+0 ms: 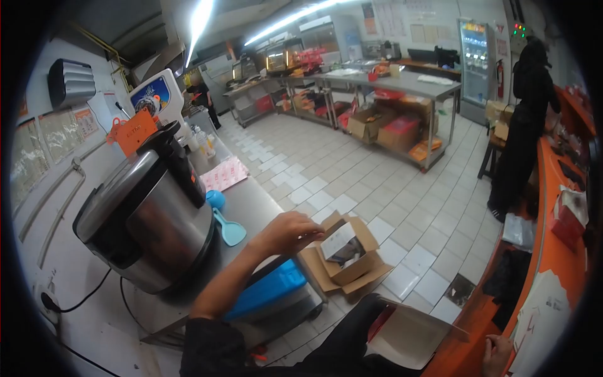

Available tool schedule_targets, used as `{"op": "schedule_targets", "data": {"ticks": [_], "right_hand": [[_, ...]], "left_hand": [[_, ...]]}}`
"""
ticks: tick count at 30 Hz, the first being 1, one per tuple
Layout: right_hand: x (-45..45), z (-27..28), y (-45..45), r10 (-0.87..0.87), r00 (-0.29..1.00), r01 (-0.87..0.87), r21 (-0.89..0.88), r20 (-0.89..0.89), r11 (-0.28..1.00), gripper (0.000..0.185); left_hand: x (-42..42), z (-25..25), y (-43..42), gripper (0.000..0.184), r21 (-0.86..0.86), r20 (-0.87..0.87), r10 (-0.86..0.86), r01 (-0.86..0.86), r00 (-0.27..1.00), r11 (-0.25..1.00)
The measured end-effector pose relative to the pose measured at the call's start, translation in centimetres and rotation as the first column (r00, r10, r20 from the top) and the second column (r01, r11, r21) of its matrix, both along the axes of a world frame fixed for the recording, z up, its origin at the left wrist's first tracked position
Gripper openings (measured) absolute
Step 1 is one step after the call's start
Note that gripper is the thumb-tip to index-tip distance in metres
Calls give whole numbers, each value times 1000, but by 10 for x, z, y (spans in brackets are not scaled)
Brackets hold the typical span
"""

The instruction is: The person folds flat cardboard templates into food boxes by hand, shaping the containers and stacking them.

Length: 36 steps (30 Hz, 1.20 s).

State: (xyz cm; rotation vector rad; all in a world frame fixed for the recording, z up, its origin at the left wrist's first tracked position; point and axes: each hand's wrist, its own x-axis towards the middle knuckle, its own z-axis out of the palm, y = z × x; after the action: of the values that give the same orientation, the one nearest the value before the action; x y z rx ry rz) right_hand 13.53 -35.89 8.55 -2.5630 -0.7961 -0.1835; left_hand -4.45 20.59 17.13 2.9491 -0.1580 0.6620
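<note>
My left hand (290,232) reaches out over an open cardboard box (359,271) on the floor. Its fingers are bent and drawn together; whether anything small is between them is hidden. Inside the box lie a white printed piece (339,242) and dark scraps. At the bottom right, my right hand (496,355) is by the orange counter, beside white flat cartons (545,317). Its fingers are curled, and what they hold, if anything, does not show. An open carton with a pale inside and red edge (408,336) is by my legs.
A large rice cooker (151,220) stands on the steel table at left, with a light-blue rice paddle (230,231) beside it. Below is a blue lid (270,289). A person in dark clothes (524,125) stands at the orange counter (553,182). Steel tables (414,88) stand farther back.
</note>
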Motion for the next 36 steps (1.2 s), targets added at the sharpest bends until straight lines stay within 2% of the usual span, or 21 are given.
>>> {"op": "schedule_targets", "data": {"ticks": [1,3,4,5,8,9,10,11,13,14,15,17,18,21,24,25,27,29,32,34,36], "right_hand": [[0,2,2,-8,1000,7,5,21,1000,16],[-2,4,9,33,999,-33,50,3,998,15],[0,-1,11,61,998,-61,70,0,996,14],[5,-6,12,60,998,-60,75,1,995,14],[5,-15,13,76,995,-70,85,-63,994,21],[5,-4,20,39,998,-37,22,-53,999,18],[6,2,25,4,999,-5,-41,-42,999,15],[9,-2,26,-36,999,35,-36,-29,999,15],[24,-6,29,-26,993,31,39,-113,999,16],[29,4,33,-58,964,50,-37,-261,998,18],[39,1,30,-55,964,43,-51,-258,998,18],[63,-15,26,-79,865,-62,-262,-496,963,22],[68,-22,30,-68,866,-82,-275,-496,958,22],[81,-33,32,-19,898,-121,-288,-439,950,28],[93,-44,15,-82,804,-99,-268,-589,958,36],[93,-44,16,-103,745,-96,-259,-659,961,40],[91,-53,16,-121,670,-92,-244,-732,965,43],[92,-61,13,-163,617,-39,-237,-770,971,47],[94,-59,12,-149,636,-122,-289,-758,950,48],[92,-59,12,-151,633,-119,-288,-759,950,49],[93,-59,11,-150,635,-111,-282,-758,953,50]], "left_hand": [[18,-4,6,10,5,21,-8,7,1000,1000],[55,-16,13,14,-110,-193,-118,98,974,989],[74,-23,13,15,-88,-362,-77,48,929,995],[92,-31,16,17,-56,-524,-33,4,851,998],[144,-94,43,24,-32,-746,-74,75,662,997],[156,-96,39,36,37,-802,-79,182,592,983],[168,-122,42,43,120,-858,28,147,513,982],[172,-127,39,50,150,-886,28,229,464,962],[174,-152,52,54,60,-909,-50,247,415,967],[173,-145,50,55,-10,-921,-85,196,381,981],[170,-135,49,56,-77,-931,-120,136,344,988],[165,-132,61,55,-144,-908,-158,65,389,987],[161,-134,65,55,-204,-882,-186,4,433,979],[168,-146,75,56,-18,-943,-23,19,331,1000],[180,-140,75,59,-171,-965,-141,-123,220,978],[180,-141,73,59,-175,-966,-146,-125,214,976],[179,-141,72,62,-254,-909,-186,-143,373,957],[176,-139,67,59,-260,-911,-183,-171,369,950],[174,-141,63,55,-281,-919,-232,-117,318,952],[176,-133,57,55,-202,-956,-179,-77,231,976],[182,-141,66,56,-226,-952,-200,-94,230,970]]}}
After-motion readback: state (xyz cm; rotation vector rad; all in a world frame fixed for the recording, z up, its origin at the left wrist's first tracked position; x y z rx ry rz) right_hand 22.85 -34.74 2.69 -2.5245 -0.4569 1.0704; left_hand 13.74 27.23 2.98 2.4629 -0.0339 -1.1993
